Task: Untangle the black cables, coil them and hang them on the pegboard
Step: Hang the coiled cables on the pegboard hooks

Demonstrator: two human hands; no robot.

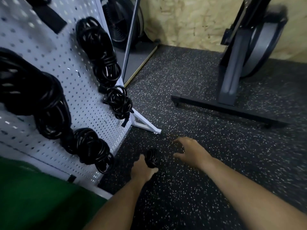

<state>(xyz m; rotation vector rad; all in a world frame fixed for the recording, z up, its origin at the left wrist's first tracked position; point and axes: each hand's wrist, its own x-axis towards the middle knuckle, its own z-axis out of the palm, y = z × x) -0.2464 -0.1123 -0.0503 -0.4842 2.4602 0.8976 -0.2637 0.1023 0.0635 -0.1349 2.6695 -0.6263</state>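
A white pegboard [71, 90] stands at the left, leaning on a white foot [146, 123]. Several coiled black cables hang on it: a big bundle [41, 100] at the far left, one [99, 52] near the top right edge, a small one [118, 102] below it, and one [93, 148] low down. My left hand [143, 168] grips a small coiled black cable [152, 157] just above the floor, right of the pegboard's lower corner. To its right, my right hand [189, 151] hovers over the floor, fingers spread and holding nothing.
The floor [191, 188] is dark speckled rubber. A grey exercise machine [235, 77] with a long black base bar [224, 108] stands at the right. A fan [119, 25] sits behind a metal pole [131, 37] beyond the pegboard. Green cloth [38, 196] fills the lower left.
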